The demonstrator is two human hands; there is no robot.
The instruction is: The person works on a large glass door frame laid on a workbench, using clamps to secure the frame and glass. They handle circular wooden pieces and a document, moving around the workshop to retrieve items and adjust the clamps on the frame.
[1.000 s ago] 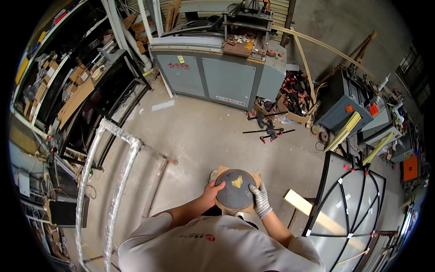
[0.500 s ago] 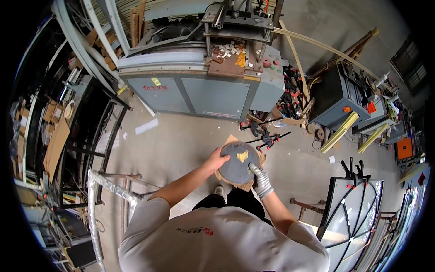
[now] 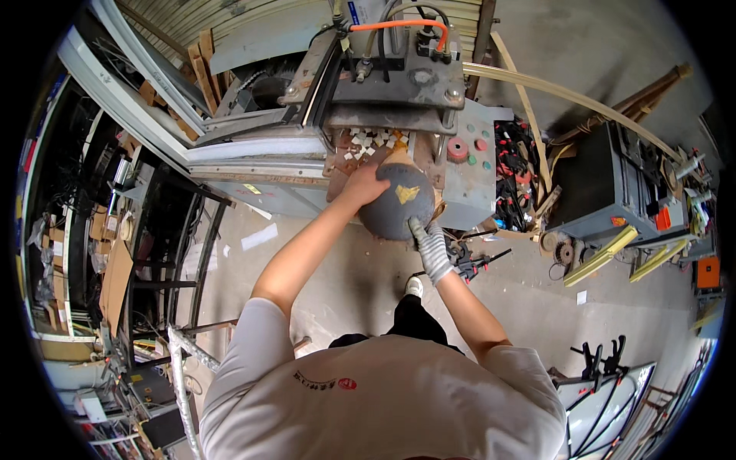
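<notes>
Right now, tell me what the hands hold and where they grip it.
A round grey disc: bare left hand on its left edge, gloved right hand on its lower right edge.

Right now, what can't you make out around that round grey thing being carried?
Head view only:
- Underside of the round grey disc: faces away from the camera.
- Left hand fingertips: curl behind the disc's rim.
- Right hand grip: glove hides the fingers.
- Small pale pieces on the machine: too small to identify.

One grey round disc [image 3: 399,201], two hands, one press machine [image 3: 399,84]
</notes>
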